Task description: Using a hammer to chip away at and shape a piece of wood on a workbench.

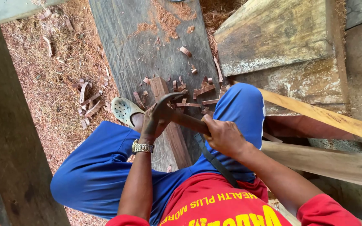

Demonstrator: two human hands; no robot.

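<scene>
I sit astride a long dark plank [139,46] in blue trousers. My left hand [153,123], with a metal watch at the wrist, is wrapped around the head end of a dark curved tool [174,113]. My right hand [223,136] grips the tool's wooden handle. Under the tool lies a narrow reddish strip of wood [170,125], running lengthwise along the plank. Reddish wood chips [202,90] lie scattered on the plank just beyond the strip's far end.
My foot in a pale perforated clog [124,109] rests left of the plank on ground covered in sawdust and shavings [59,79]. A thick timber block [281,37] stands at upper right, and lighter boards [327,119] cross on the right. A dark post [9,142] fills the left edge.
</scene>
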